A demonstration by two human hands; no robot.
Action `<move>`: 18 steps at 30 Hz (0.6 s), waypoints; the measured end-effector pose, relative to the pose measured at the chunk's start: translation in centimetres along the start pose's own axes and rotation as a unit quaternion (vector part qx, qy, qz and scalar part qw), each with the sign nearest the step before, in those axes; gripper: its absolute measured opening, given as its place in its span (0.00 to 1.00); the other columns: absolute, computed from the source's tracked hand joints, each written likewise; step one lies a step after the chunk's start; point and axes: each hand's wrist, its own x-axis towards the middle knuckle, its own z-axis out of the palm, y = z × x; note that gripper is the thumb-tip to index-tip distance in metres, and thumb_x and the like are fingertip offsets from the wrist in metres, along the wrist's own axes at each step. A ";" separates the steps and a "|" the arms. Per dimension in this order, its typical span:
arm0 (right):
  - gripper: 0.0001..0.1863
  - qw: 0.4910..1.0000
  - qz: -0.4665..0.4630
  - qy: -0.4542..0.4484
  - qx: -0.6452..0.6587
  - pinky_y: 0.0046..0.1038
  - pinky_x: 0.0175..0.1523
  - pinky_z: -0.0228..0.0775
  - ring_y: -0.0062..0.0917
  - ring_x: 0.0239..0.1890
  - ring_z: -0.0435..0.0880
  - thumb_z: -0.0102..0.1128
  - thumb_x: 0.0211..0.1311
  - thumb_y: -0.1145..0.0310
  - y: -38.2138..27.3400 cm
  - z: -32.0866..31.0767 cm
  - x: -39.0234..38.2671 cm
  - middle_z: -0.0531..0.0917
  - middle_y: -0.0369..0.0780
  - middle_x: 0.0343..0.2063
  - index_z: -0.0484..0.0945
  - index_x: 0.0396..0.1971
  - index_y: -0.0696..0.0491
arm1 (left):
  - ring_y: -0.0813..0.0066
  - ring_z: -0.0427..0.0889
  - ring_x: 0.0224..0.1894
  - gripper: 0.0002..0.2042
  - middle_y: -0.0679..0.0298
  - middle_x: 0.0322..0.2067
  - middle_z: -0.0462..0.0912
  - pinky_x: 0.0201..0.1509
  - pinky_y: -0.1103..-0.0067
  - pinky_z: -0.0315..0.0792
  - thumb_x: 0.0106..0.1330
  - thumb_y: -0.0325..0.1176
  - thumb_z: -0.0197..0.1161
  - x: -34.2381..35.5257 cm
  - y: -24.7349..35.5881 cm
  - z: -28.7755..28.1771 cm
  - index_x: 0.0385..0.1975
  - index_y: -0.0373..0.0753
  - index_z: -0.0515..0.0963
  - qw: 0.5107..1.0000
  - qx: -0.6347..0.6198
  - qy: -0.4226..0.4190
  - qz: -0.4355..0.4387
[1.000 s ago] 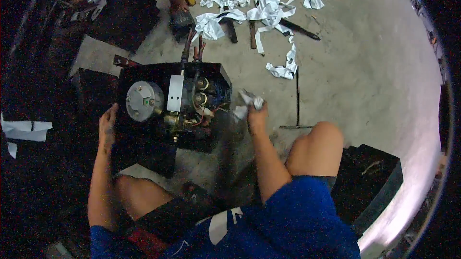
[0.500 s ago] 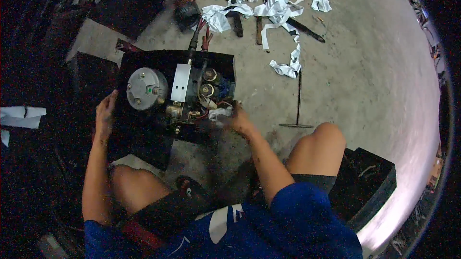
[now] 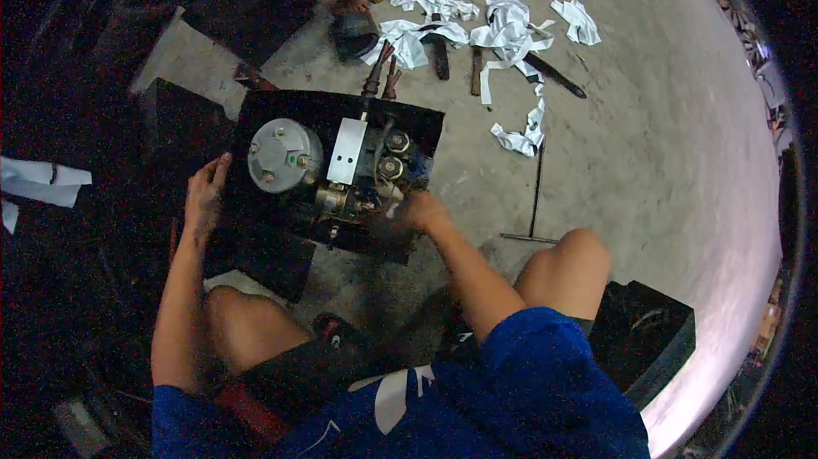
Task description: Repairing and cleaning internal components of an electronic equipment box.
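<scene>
A black metal housing (image 3: 400,110) lies before me with a hydraulic power unit in it. It carries a round grey motor (image 3: 284,155), a silver valve block (image 3: 348,151), two round solenoids (image 3: 393,155) and some loose wires. My left hand (image 3: 204,195) is open, its fingers laid along the housing's left edge. My right hand (image 3: 423,210) is closed at the lower right corner, by the wires. It is smeared by motion, and only a pale bit of a white rag (image 3: 392,209) shows at its fingertips.
White cloth scraps (image 3: 511,25) lie on the concrete floor ahead, partly over dark flat bars (image 3: 554,76). A T-handled rod (image 3: 537,195) lies right of the housing. Another person's foot (image 3: 351,25) stands beyond it. A black box (image 3: 648,335) is by my right knee.
The whole view has shifted, so the housing appears farther right and slightly turned. My right hand has moved over the wires, and the white rag is now mostly hidden. My left hand stays at the edge.
</scene>
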 end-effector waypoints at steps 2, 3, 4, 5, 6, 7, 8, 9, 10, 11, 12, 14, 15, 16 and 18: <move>0.28 0.999 -0.050 0.002 0.018 0.38 0.49 0.73 0.43 0.45 0.81 0.62 0.49 0.50 3.5 0.3 2.5 0.81 0.50 0.43 0.76 0.47 0.53 | 0.57 0.75 0.55 0.30 0.45 0.49 0.77 0.60 0.72 0.63 0.65 0.55 0.52 0.3 1.3 -0.2 0.49 0.28 0.75 1.000 -0.021 -0.008 0.010; 0.27 0.994 -0.108 -0.006 0.033 0.38 0.48 0.73 0.43 0.45 0.81 0.62 0.50 0.50 4.0 0.3 2.8 0.80 0.50 0.43 0.77 0.47 0.53 | 0.57 0.74 0.55 0.30 0.45 0.49 0.77 0.60 0.73 0.63 0.65 0.55 0.52 -0.1 1.9 -0.4 0.49 0.28 0.75 1.000 0.001 -0.008 0.010; 0.27 0.994 -0.107 -0.008 0.033 0.38 0.48 0.73 0.43 0.45 0.81 0.62 0.50 0.50 4.5 0.8 2.7 0.80 0.50 0.43 0.77 0.47 0.53 | 0.56 0.74 0.55 0.30 0.45 0.49 0.77 0.60 0.73 0.63 0.65 0.55 0.52 -0.3 2.3 -0.4 0.49 0.28 0.75 1.000 0.022 -0.008 0.010; 0.28 0.992 -0.080 -0.010 0.099 0.39 0.47 0.73 0.44 0.45 0.80 0.62 0.51 0.49 5.2 1.4 2.2 0.81 0.51 0.43 0.76 0.46 0.54 | 0.56 0.74 0.55 0.30 0.45 0.49 0.77 0.60 0.73 0.63 0.65 0.55 0.52 -0.5 2.5 -0.2 0.49 0.28 0.75 1.000 0.021 -0.010 0.010; 0.28 0.985 -0.055 -0.015 0.166 0.39 0.47 0.73 0.44 0.44 0.80 0.61 0.51 0.49 5.1 1.6 1.6 0.81 0.51 0.42 0.76 0.46 0.54 | 0.56 0.74 0.55 0.30 0.45 0.49 0.77 0.60 0.73 0.63 0.65 0.54 0.52 -0.6 2.4 -0.1 0.49 0.28 0.75 1.000 0.027 -0.003 0.004; 0.28 0.984 -0.056 -0.020 0.167 0.39 0.47 0.73 0.44 0.44 0.80 0.61 0.51 0.49 3.7 1.2 0.8 0.81 0.51 0.42 0.76 0.46 0.54 | 0.56 0.74 0.55 0.30 0.45 0.49 0.77 0.61 0.73 0.63 0.65 0.54 0.52 -0.7 2.4 -0.6 0.48 0.27 0.75 0.999 0.035 0.004 -0.003; 0.28 0.990 -0.029 0.002 0.141 0.38 0.46 0.73 0.42 0.43 0.81 0.63 0.51 0.50 2.1 0.9 0.0 0.81 0.51 0.42 0.75 0.47 0.55 | 0.56 0.74 0.55 0.30 0.45 0.49 0.77 0.61 0.73 0.63 0.65 0.54 0.52 -0.2 1.6 -0.8 0.48 0.27 0.75 0.999 0.038 0.004 -0.007; 0.28 0.993 -0.004 0.027 0.114 0.36 0.46 0.73 0.39 0.42 0.82 0.64 0.51 0.51 0.5 0.3 -0.9 0.81 0.51 0.41 0.75 0.47 0.55 | 0.56 0.75 0.54 0.30 0.45 0.49 0.77 0.60 0.73 0.63 0.66 0.54 0.52 0.6 0.0 -1.2 0.49 0.27 0.75 0.999 0.042 0.008 -0.002; 0.28 0.993 -0.004 0.026 0.113 0.36 0.46 0.73 0.39 0.42 0.82 0.64 0.51 0.51 0.1 -0.1 -1.7 0.81 0.51 0.41 0.75 0.47 0.55 | 0.57 0.75 0.54 0.30 0.45 0.48 0.77 0.60 0.74 0.63 0.66 0.53 0.53 0.9 -0.2 -1.1 0.49 0.27 0.75 0.999 0.043 0.007 0.005; 0.27 0.982 -0.038 0.095 0.159 0.34 0.46 0.72 0.35 0.41 0.81 0.65 0.51 0.54 -0.4 -0.3 -2.6 0.82 0.48 0.41 0.74 0.48 0.56 | 0.57 0.75 0.54 0.30 0.45 0.48 0.77 0.60 0.74 0.63 0.66 0.53 0.53 0.8 -0.4 -1.1 0.49 0.27 0.75 0.999 0.043 0.006 0.004; 0.26 0.963 -0.067 0.169 0.201 0.32 0.45 0.72 0.31 0.40 0.80 0.66 0.51 0.58 0.0 -0.6 -3.3 0.82 0.46 0.40 0.73 0.49 0.56 | 0.58 0.76 0.54 0.30 0.45 0.48 0.77 0.60 0.74 0.63 0.66 0.53 0.53 0.6 0.6 -0.6 0.48 0.26 0.75 1.000 0.017 -0.003 0.007; 0.25 0.947 -0.060 0.174 0.263 0.30 0.45 0.71 0.29 0.40 0.79 0.65 0.51 0.62 2.1 0.5 -2.6 0.81 0.44 0.40 0.72 0.49 0.55 | 0.59 0.76 0.54 0.29 0.45 0.48 0.77 0.60 0.75 0.63 0.65 0.53 0.53 0.5 1.9 0.0 0.48 0.26 0.75 1.000 -0.010 -0.013 0.015; 0.24 0.929 -0.059 0.168 0.326 0.28 0.45 0.71 0.26 0.39 0.78 0.65 0.51 0.65 2.7 1.2 -2.4 0.81 0.41 0.40 0.72 0.49 0.55 | 0.59 0.76 0.53 0.29 0.45 0.48 0.78 0.59 0.75 0.64 0.66 0.53 0.54 0.5 2.0 0.0 0.48 0.26 0.75 1.000 -0.014 -0.013 0.022; 0.24 0.929 -0.061 0.161 0.328 0.28 0.45 0.71 0.26 0.39 0.78 0.65 0.51 0.65 1.9 1.0 -3.5 0.81 0.41 0.40 0.72 0.49 0.55 | 0.60 0.77 0.53 0.29 0.45 0.47 0.78 0.59 0.75 0.64 0.66 0.52 0.54 0.2 1.6 -0.4 0.48 0.26 0.75 1.000 -0.014 -0.008 0.024; 0.24 0.805 -0.022 0.128 0.579 0.27 0.46 0.71 0.26 0.41 0.78 0.62 0.52 0.68 0.9 -0.2 -5.9 0.80 0.39 0.40 0.70 0.50 0.55 | 0.60 0.77 0.52 0.29 0.45 0.47 0.79 0.59 0.75 0.64 0.66 0.53 0.53 0.1 1.2 -0.8 0.48 0.26 0.75 1.000 0.008 -0.002 0.019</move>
